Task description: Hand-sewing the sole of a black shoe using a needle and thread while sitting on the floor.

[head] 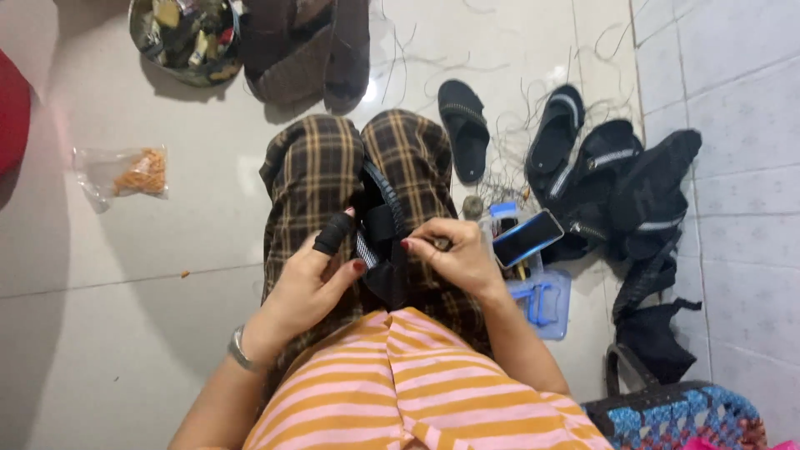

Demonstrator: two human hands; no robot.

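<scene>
Resting upright on the plaid-trousered lap [317, 167], a black sandal [385, 242] sits between both hands: the left hand [315, 279], forefinger in a dark cover, pinches its strap edge, while the right hand [454, 250] closes on its other side. Right of the lap lie a phone [527, 237] and more sandals [583, 167].
</scene>
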